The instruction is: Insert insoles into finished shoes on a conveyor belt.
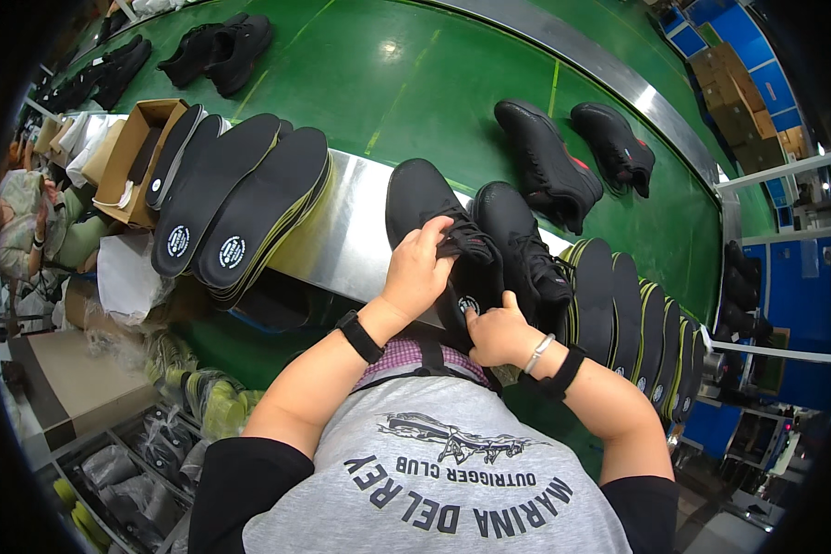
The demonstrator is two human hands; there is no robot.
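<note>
A black lace-up shoe (425, 198) lies in front of me with its toe pointing away. My left hand (418, 277) grips it at the laces and tongue, fingers closed over the upper. At the heel opening, my right hand (500, 334) is closed around the collar, with a fingertip at the round white print on the insole (468, 305) inside. Some of the right fingers are hidden by the hand and shoe. A second black shoe (517, 235) stands right beside the first, touching it or nearly so.
Stacks of dark insoles with yellow-green edges stand left (272, 212) and right (593, 295) on a metal ledge (337, 235). Beyond runs a green conveyor belt (360, 92) carrying more black shoes (549, 166). A cardboard box (143, 152) sits left; another person (23, 217) is at far left.
</note>
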